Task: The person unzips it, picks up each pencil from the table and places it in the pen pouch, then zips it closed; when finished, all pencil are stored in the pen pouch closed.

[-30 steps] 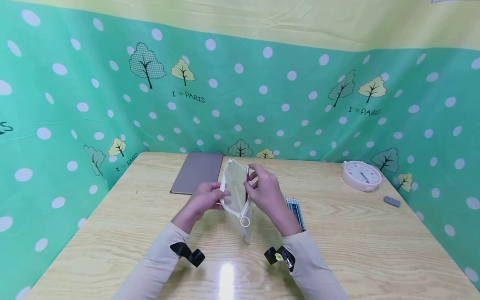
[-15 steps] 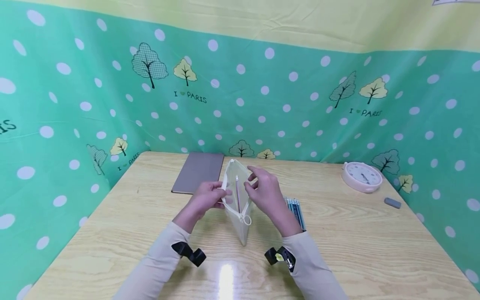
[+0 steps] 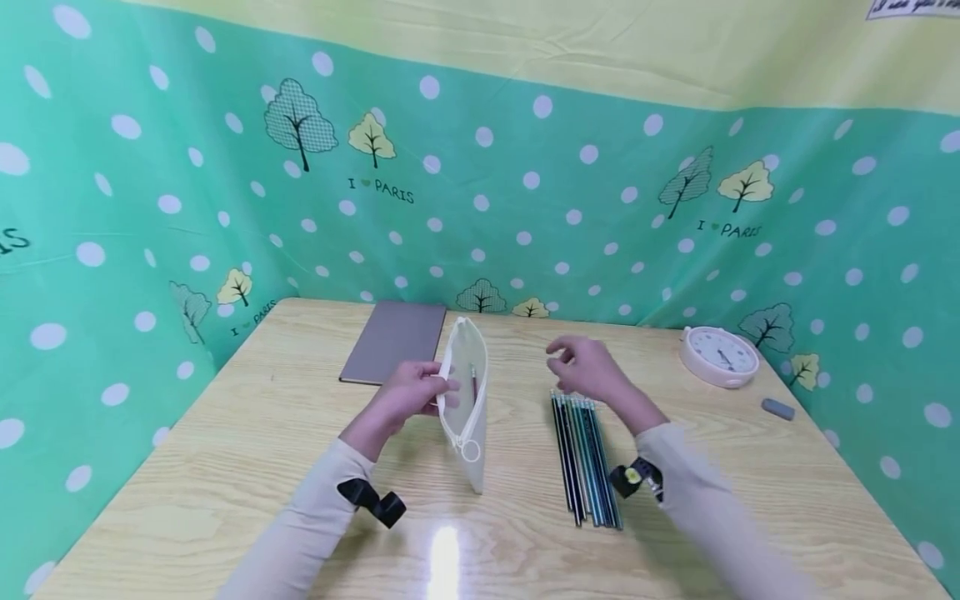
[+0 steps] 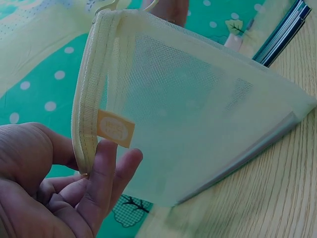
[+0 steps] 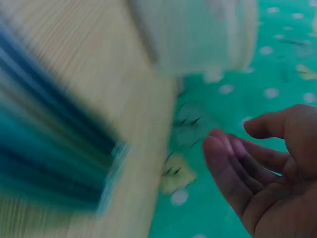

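My left hand point(image 3: 408, 393) pinches the edge of a cream mesh zipper pouch point(image 4: 173, 114) that stands upright with its mouth open. A small tan label point(image 4: 115, 129) sits beside the fingers in the left wrist view. Inside the pouch a reddish pencil point(image 3: 474, 382) shows near the opening; a dark long shape lies along the bottom seam. My right hand point(image 3: 588, 367) holds nothing, its fingers loosely bent, just above the far ends of several dark blue and teal pencils point(image 3: 585, 458) lying side by side on the table. In the right wrist view the same pencils point(image 5: 49, 134) are blurred.
A dark grey notebook point(image 3: 393, 342) lies at the back left of the wooden table point(image 3: 225, 500). At the right stand a pale pink round clock point(image 3: 720, 357) and a small grey eraser-like block point(image 3: 777, 408). A green dotted curtain point(image 3: 525, 200) hangs behind the table.
My right hand let go of the reddish pencil inside the pouch, then moved right to above the pencil row. My left hand kept its hold on the pouch.
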Motion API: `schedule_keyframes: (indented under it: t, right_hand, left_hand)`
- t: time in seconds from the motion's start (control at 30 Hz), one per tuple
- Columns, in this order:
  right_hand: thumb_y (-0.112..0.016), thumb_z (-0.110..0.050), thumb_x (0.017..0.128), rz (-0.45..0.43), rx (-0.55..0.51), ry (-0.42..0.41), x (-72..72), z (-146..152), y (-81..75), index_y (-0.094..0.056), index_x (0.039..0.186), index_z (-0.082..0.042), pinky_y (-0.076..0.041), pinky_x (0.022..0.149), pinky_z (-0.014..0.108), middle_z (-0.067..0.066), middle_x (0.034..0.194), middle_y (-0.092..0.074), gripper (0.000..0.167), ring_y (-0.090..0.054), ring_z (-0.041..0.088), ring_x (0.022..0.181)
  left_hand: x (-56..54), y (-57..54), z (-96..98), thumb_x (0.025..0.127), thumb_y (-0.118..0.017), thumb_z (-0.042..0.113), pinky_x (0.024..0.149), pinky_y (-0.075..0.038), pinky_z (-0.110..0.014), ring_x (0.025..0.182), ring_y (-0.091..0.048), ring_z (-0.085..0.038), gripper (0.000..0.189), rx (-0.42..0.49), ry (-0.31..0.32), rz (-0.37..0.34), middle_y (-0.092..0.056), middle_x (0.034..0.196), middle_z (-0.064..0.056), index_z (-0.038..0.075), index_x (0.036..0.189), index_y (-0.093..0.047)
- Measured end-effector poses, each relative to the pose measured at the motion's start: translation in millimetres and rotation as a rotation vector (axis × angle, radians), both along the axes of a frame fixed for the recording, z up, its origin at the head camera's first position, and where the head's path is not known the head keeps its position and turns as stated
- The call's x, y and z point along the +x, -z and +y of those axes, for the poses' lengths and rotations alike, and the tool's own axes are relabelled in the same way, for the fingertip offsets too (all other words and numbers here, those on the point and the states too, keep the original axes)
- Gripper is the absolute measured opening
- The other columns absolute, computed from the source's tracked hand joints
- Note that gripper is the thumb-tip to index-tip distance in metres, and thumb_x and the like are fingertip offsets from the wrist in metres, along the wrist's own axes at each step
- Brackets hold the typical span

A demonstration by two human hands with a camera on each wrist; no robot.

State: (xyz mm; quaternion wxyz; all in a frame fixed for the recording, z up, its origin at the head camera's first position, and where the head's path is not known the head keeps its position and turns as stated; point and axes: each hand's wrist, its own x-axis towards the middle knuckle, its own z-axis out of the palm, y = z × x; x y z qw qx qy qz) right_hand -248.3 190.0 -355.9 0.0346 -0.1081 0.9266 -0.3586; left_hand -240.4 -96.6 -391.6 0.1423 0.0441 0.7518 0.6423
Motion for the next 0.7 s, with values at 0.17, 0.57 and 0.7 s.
schedule_keyframes:
  t: [0.17, 0.57, 0.7]
  right_hand:
    - [-0.059, -0.005, 0.097, -0.141, 0.263, -0.066, -12.4, 40.9, 15.8, -0.058, 0.127, 0.016, -0.061, 0.056, 0.032, 0.018, 0.075, -0.071, 0.036, -0.068, 0.021, 0.057]
    - [-0.059, 0.002, 0.088, -0.335, 0.307, -0.021, -7.7, 63.9, 36.9, -0.062, 0.104, 0.008, -0.062, 0.053, 0.032, 0.013, 0.068, -0.068, 0.018, -0.068, 0.019, 0.055]
    - [-0.063, 0.003, 0.087, -0.288, 0.347, 0.004, -6.0, 56.8, 43.6, -0.061, 0.108, 0.008, -0.060, 0.050, 0.029, 0.012, 0.066, -0.067, 0.022, -0.066, 0.017, 0.051]
  left_hand:
    - [-0.8, 0.6, -0.8, 0.097, -0.066, 0.007, 0.073, -0.064, -0.034, 0.075, -0.073, -0.013, 0.035, -0.004, 0.015, 0.006, -0.076, 0.100, -0.019, -0.011, 0.126, -0.064]
    - [0.3, 0.3, -0.5, 0.097, -0.065, 0.006, 0.074, -0.065, -0.034, 0.076, -0.073, -0.014, 0.035, -0.015, 0.047, 0.011, -0.076, 0.103, -0.023, -0.012, 0.127, -0.064]
    - [0.4, 0.7, -0.7, 0.097, -0.065, 0.006, 0.073, -0.064, -0.033, 0.075, -0.072, -0.014, 0.035, -0.016, 0.052, 0.010, -0.076, 0.101, -0.021, -0.012, 0.127, -0.064]
